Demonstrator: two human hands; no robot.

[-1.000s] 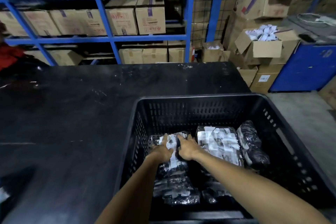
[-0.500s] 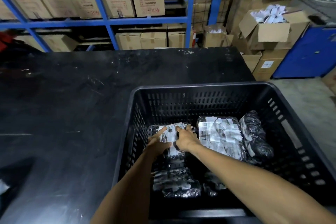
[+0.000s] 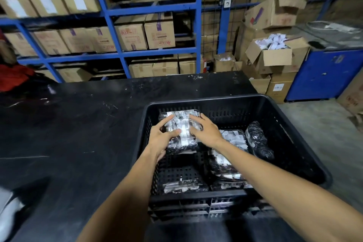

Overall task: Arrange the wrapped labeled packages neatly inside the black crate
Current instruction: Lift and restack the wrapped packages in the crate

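Note:
A black slotted crate (image 3: 294,122) stands at the right end of a black table (image 3: 68,133). Both hands hold one wrapped labeled package (image 3: 181,124) at the crate's far left corner, raised near the rim. My left hand (image 3: 161,139) grips its left side with the thumb on top. My right hand (image 3: 206,129) lies on its right side, fingers spread. A second wrapped package (image 3: 233,139) lies in the middle of the crate, a dark rolled one (image 3: 257,139) to its right, and other packages (image 3: 184,186) near the front wall.
Blue shelving (image 3: 110,19) with cardboard boxes stands behind the table. Open cartons (image 3: 275,55) and a blue cabinet (image 3: 324,74) stand at the right on the concrete floor. Something red (image 3: 13,76) lies at the table's far left. A white blurred object (image 3: 7,212) is at bottom left.
Both hands have lifted the left package from the crate floor and carried it up toward the far left corner. The camera has tilted up a little.

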